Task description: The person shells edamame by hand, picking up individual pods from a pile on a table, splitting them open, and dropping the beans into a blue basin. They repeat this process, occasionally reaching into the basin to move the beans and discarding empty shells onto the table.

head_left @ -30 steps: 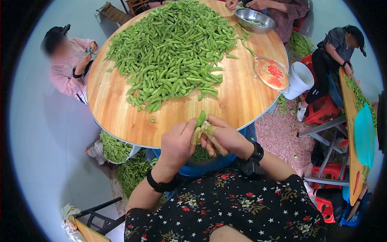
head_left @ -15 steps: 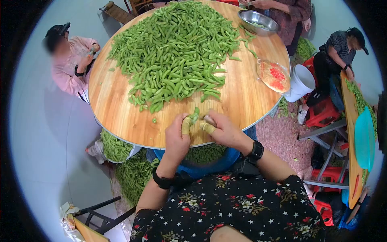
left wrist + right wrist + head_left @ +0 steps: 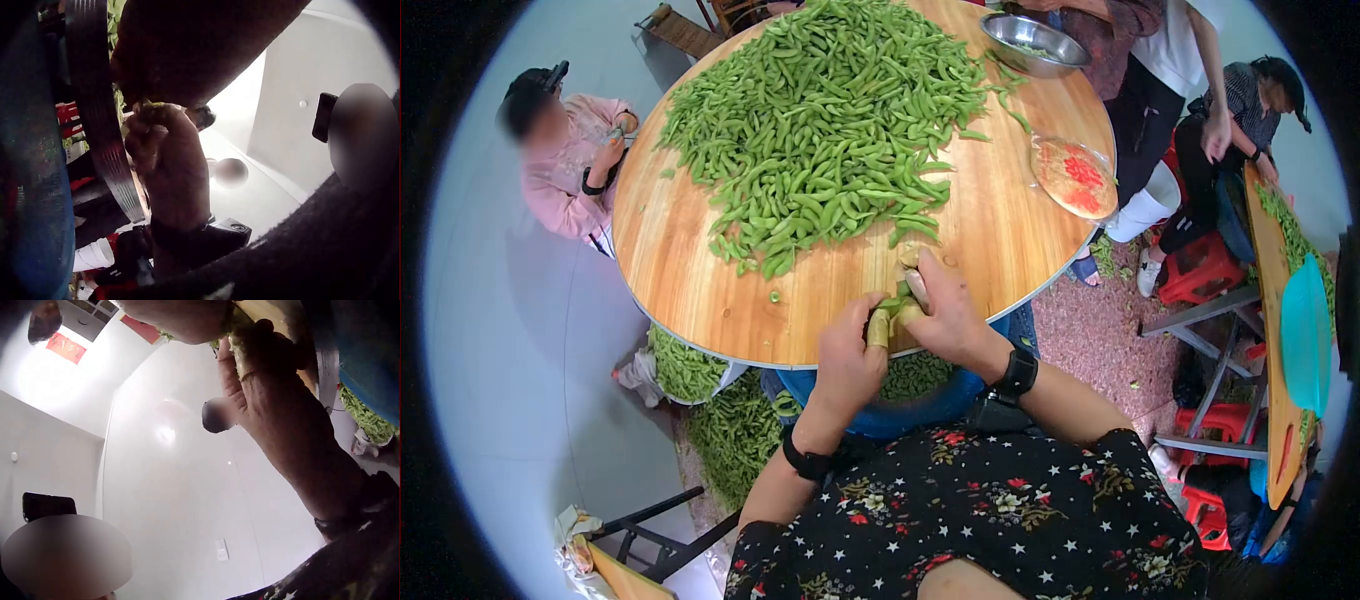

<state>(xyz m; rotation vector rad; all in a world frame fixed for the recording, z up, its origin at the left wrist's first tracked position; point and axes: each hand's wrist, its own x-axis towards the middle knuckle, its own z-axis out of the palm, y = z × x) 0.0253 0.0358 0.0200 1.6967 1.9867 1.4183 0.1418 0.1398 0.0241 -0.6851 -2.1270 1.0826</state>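
My left hand pinches a green soybean pod over the near edge of the round wooden table. My right hand meets it from the other side, its fingers curled at the pod's right end. Yellowish wraps cover the thumb of the left hand and some fingertips of the right. In the left wrist view the right hand shows bent at the pod; the right wrist view shows the left hand close against it. A large heap of soybean pods lies beyond both hands.
Below the table edge sits a blue basin with green contents. A steel bowl and a bagged round item with red pieces lie at right, near a white bucket. A person in pink sits at left; others are at right.
Half a second ago my hands were apart, the left holding a pod; now the right hand has come back to the pod. Someone in white has stepped in beside the bucket.
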